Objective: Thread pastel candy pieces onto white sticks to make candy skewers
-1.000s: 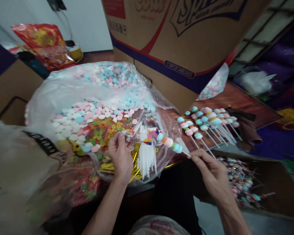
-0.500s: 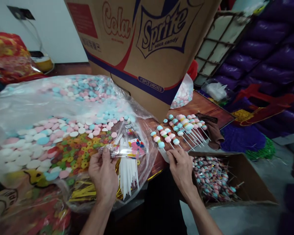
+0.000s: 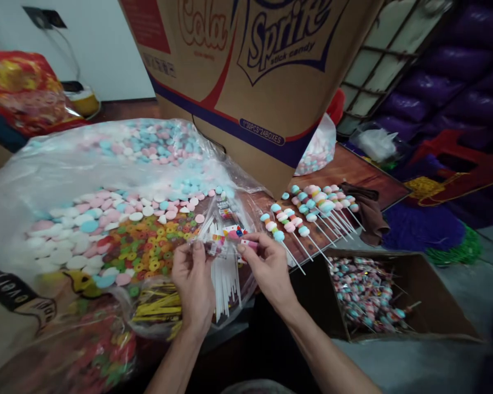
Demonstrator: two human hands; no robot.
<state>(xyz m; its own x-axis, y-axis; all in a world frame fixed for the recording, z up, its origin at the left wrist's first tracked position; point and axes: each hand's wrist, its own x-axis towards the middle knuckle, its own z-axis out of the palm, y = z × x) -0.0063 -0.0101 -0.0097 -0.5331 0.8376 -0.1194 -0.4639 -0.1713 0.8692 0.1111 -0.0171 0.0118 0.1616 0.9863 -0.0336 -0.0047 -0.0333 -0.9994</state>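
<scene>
My left hand (image 3: pixel 195 284) pinches a small clear plastic bag (image 3: pixel 217 247) with pink print, held over the bundle of white sticks (image 3: pixel 225 287). The fingertips of my right hand (image 3: pixel 269 268) are closed on the pink-and-white printed end of this bag. Whether anything is inside it I cannot make out. Just right of my right hand lie a few candy skewers (image 3: pixel 288 223) of pink, blue and white marshmallows with coloured rings. Ring gummies (image 3: pixel 148 249) and loose marshmallows (image 3: pixel 76 238) spread out left of my left hand.
A large cardboard box (image 3: pixel 230 98) stands behind the work area. At the lower right, an open carton (image 3: pixel 435 306) holds many wrapped skewers. More skewers (image 3: pixel 324 202) lie beside a brown cloth (image 3: pixel 367 213). Gold twist ties (image 3: pixel 158 303) sit near my left wrist.
My right hand has moved left from the skewers to the small bag and now grips it. My left hand, still holding the bag, has shifted slightly right. The view has shifted a little.
</scene>
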